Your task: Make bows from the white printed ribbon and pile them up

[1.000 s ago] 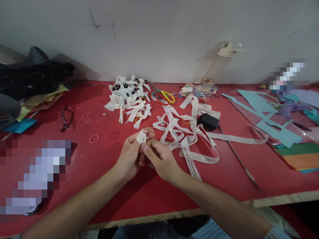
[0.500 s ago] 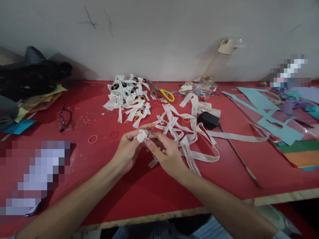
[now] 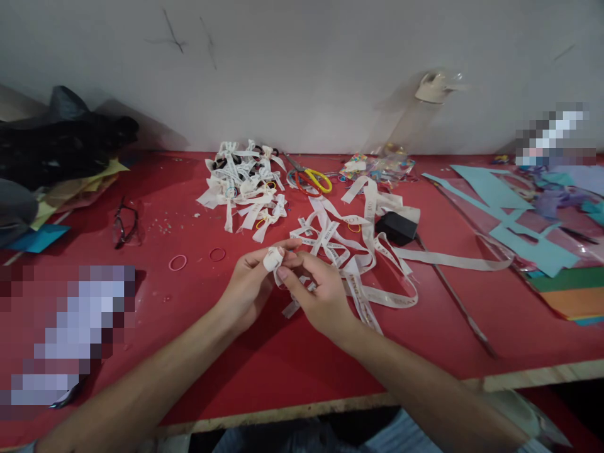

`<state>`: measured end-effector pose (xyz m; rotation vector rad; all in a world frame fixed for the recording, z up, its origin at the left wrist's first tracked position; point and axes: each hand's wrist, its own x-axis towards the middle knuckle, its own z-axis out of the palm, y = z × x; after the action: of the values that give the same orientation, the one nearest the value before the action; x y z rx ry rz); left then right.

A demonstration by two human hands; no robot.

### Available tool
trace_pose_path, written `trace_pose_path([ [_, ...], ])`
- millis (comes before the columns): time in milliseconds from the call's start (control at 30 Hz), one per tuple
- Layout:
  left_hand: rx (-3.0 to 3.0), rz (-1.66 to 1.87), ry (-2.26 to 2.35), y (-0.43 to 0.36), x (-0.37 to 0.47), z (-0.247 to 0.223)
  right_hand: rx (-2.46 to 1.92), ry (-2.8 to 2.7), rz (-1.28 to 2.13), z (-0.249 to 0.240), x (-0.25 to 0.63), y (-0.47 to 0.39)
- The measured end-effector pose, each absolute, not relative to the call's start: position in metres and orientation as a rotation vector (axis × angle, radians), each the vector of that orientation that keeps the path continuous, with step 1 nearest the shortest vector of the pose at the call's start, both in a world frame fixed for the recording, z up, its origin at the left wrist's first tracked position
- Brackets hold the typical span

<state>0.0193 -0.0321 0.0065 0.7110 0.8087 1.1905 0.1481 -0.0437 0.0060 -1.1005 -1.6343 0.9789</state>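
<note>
My left hand (image 3: 248, 280) pinches a small folded piece of white ribbon (image 3: 272, 258) over the middle of the red table. My right hand (image 3: 317, 283) meets it from the right, its thumb and fingertips closed on the ribbon's lower right side. Just beyond and right of my hands lies a loose tangle of printed white ribbon (image 3: 359, 290). Behind my hands is a heap of white ribbon bows (image 3: 245, 182) with dark and yellow bands among them. Scissors (image 3: 317, 180) with red and yellow handles lie beside the heap.
On the red table (image 3: 189, 352), pink elastic bands (image 3: 178, 262) and eyeglasses (image 3: 125, 223) lie left. A black block (image 3: 397, 228) and a thin rod (image 3: 455, 299) are right, near blue paper pieces (image 3: 533, 242). A clear bottle (image 3: 415, 119) stands by the wall.
The fingertips of my right hand have curled in on the ribbon, and the small blue thing by them no longer shows. The white piece has turned slightly.
</note>
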Motion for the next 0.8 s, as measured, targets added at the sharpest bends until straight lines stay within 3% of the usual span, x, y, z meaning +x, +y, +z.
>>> trace_pose_path([
  [400,0.655,1.215,0.931,-0.034,0.027,0.004,-1.136,-1.616,1.041,0.001,0.146,-0.038],
  [800,0.558,1.222,0.814,-0.040,0.035,0.004,-1.196,-1.542,0.793,0.001,0.143,-0.039],
])
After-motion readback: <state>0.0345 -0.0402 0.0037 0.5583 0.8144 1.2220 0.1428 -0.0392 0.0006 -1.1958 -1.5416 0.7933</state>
